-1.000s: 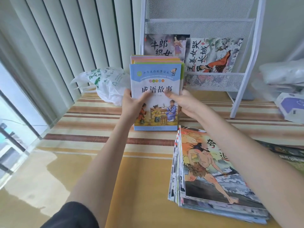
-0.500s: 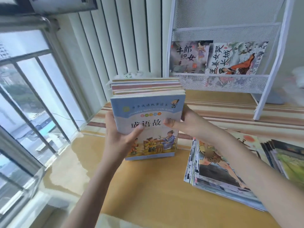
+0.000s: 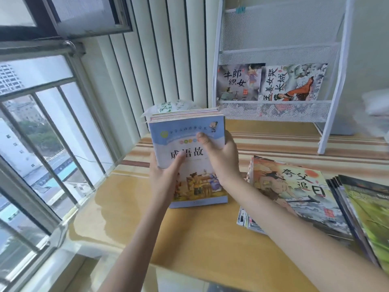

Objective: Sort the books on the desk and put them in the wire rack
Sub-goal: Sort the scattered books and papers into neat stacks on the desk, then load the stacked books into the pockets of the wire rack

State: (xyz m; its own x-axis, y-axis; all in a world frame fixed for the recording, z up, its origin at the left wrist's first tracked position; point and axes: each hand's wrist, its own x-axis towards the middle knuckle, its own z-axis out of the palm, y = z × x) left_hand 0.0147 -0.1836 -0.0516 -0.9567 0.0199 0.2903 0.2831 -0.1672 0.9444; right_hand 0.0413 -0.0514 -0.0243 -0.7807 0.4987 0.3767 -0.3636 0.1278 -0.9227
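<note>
Holding one thick bundle of thin paper books with a blue front cover [image 3: 189,144], two hands grip it above the smooth yellow wooden desk [image 3: 189,234]: left hand [image 3: 162,180] at its left edge, right hand [image 3: 221,157] at its right. The cover reads 成语故. Two picture books [image 3: 271,82] stand in the white wire mesh rack [image 3: 273,111], reading 牛郎织女 and 孟姜女哭长城. Two flat piles lie right; the nearer pile [image 3: 294,192] reads 夸父追日.

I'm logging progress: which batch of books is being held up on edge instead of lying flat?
The blue-covered stack, gripped by the left hand and right hand. The two stacks to the right lie flat.
</note>
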